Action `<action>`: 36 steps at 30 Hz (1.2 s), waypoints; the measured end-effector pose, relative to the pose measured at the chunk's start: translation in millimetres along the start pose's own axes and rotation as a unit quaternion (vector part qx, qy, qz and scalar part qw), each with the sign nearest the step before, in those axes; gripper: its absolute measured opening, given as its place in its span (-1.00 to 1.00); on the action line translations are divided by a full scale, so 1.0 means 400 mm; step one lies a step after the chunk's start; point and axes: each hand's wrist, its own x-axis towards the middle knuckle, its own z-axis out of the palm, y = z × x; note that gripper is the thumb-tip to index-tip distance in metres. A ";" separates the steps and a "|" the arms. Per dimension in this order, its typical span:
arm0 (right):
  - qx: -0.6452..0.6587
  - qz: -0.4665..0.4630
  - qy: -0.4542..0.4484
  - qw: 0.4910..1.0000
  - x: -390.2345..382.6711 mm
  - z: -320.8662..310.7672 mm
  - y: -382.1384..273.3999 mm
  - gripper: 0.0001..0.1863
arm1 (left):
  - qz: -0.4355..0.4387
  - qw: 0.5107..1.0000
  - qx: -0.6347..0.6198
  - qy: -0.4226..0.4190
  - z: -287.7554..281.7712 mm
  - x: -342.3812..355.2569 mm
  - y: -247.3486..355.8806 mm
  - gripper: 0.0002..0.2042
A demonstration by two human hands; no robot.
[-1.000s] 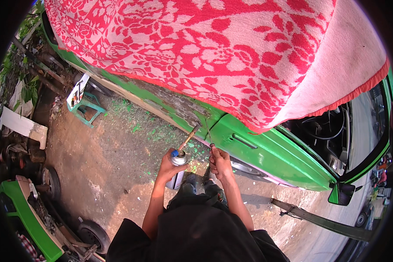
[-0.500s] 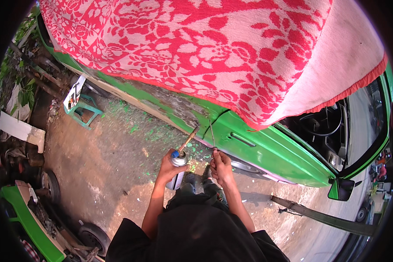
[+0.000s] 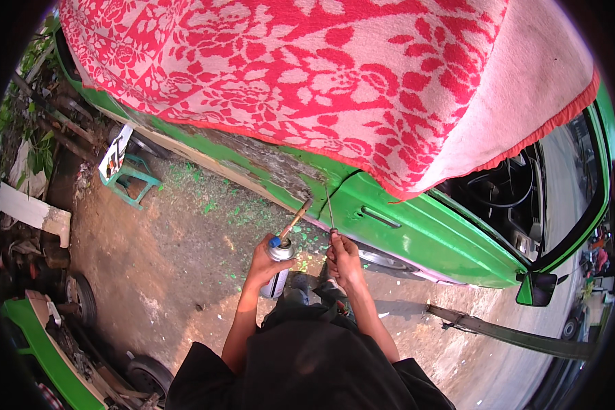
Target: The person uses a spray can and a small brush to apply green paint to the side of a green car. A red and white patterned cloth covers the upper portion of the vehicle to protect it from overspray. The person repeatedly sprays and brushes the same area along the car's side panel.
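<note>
Ground (image 3: 164, 253) is spread from 8 to 10 o'clock of the hands. 11 to 3 is bounded by the green car (image 3: 430, 236), topped by a red-and-pink floral blanket (image 3: 307, 82). 4 o'clock is crossed by a long beam (image 3: 509, 333); a teal stool (image 3: 143, 184) is set at 10. Torch canister (image 3: 280, 252) is gripped in the left hand (image 3: 261, 265) – nozzle aimed at 1, tip near the car's lower edge. Thin-shafted tool (image 3: 331, 215) is gripped in the right hand (image 3: 346, 261), pointed at 12 – tip contact cannot be told.
</note>
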 end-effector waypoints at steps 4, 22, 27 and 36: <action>0.023 -0.006 0.010 1.000 -0.001 0.015 0.017 -0.67 | 0.000 1.000 0.008 -0.002 -0.010 -0.002 -0.007 -0.54; 0.061 -0.015 0.005 0.998 0.001 0.043 0.047 -0.71 | -0.008 1.000 -0.013 0.021 -0.080 -0.029 -0.007 -0.50; 0.026 0.056 -0.076 0.995 0.092 -0.006 -0.003 -0.71 | 0.004 0.998 0.041 0.051 -0.064 -0.085 -0.023 -0.53; 0.009 0.030 -0.076 0.997 -0.005 -0.090 -0.032 -0.75 | -0.005 0.993 0.029 0.114 0.026 -0.220 -0.039 -0.53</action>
